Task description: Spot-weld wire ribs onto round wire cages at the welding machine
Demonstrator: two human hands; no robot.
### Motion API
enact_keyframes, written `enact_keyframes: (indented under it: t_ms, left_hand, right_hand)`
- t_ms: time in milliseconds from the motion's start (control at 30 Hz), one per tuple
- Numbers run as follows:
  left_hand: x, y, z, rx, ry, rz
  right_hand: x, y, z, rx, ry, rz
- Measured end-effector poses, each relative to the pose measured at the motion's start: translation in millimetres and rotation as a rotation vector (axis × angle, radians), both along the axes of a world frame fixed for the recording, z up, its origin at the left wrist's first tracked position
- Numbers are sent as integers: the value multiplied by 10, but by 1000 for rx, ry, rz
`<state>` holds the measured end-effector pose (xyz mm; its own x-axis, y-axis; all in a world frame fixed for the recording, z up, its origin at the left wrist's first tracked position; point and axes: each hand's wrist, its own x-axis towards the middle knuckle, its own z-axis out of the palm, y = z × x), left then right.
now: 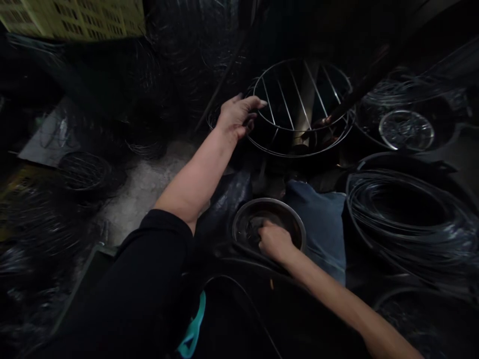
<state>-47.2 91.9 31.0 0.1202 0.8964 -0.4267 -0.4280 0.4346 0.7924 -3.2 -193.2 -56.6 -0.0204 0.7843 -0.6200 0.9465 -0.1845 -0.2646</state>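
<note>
Nearest, along the lower edge, a teal strip (195, 326) shows against the dark lap area, and just beyond it the right hand (276, 243) is dipped into a round metal bowl (277, 212), its fingers curled down among dim contents; whether they pinch anything there I cannot tell. Blue cloth (318, 214) lies just beside the bowl, and farther right a dark tub (355, 238) holds a large loose coil of wire (374, 212). Beyond the bowl, the left hand (236, 118), its arm in a black sleeve (149, 249), meets the left edge of a round wire rack (286, 105), with one finger reaching over the rim; the light is too poor to tell if it grips or merely touches. The rack stands farther out than the bowl, with a dark rod (354, 97) crossing its right part. If the left hand is only resting on the rim, a push could tip or turn the rack, and the rod might then catch its bars. A tug on the bowl's near rim by the right wrist could tilt it and spill what is inside. Farthest off, at upper left, is a yellow crate (75, 20).
</note>
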Motion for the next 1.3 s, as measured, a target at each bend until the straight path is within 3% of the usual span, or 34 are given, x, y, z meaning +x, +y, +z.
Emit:
enact_keyframes:
  t_ms: [133, 333, 400, 567, 733, 867, 967, 1100, 1300]
  left_hand:
    - [-166, -373, 55, 45, -2, -15]
    - [-125, -589, 71, 66, -42, 39]
    - [-81, -621, 74, 52, -57, 50]
    - [3, -702, 69, 72, -75, 59]
    - [33, -734, 45, 123, -80, 95]
    - [48, -726, 42, 135, -91, 91]
    - [76, -730, 54, 120, -99, 82]
    - [103, -735, 75, 147, -102, 75]
    - [84, -660, 88, 186, -99, 59]
  right_hand:
    - [-42, 8, 43, -32, -31, 36]
    - [295, 5, 376, 97, -12, -48]
    - [457, 1, 467, 216, 67, -169]
    - [919, 191, 734, 763, 375, -527]
    - [1082, 456, 985, 986, 312, -638]
    - [1089, 570, 969, 1055, 360, -747]
    - [1066, 700, 916, 1070, 306, -734]
    - [984, 906, 883, 1215, 197, -748]
    - [867, 996, 755, 1197, 584, -979]
